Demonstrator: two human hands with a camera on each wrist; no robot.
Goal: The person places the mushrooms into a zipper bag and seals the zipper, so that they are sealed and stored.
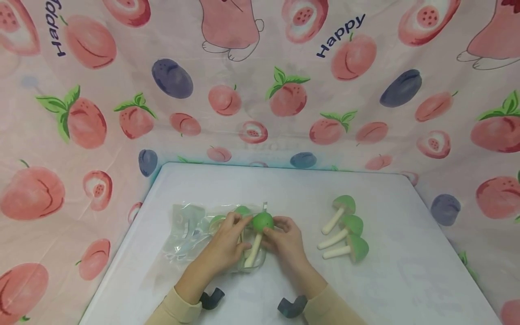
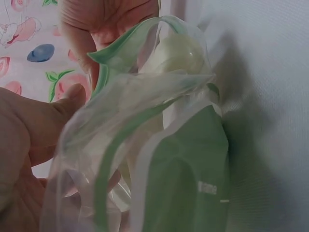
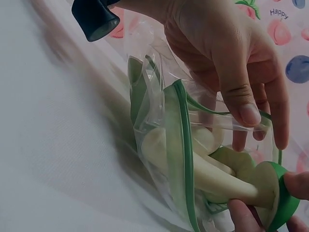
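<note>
A toy mushroom with a green cap and pale stem slants in the mouth of a clear zip bag, stem end inside. My right hand pinches its cap; in the right wrist view those fingers press on the green cap. My left hand holds the bag's mouth by the rim, thumb and fingers spread apart. More mushrooms show through the film, including a green cap. In the left wrist view, the bag's green printed panel hides part of the contents.
Right of the bag, three more green-capped mushrooms lie on the white table: an upper one, a middle one and a lower one. A fruit-print cloth hangs behind. Black curved pieces sit by the wrists.
</note>
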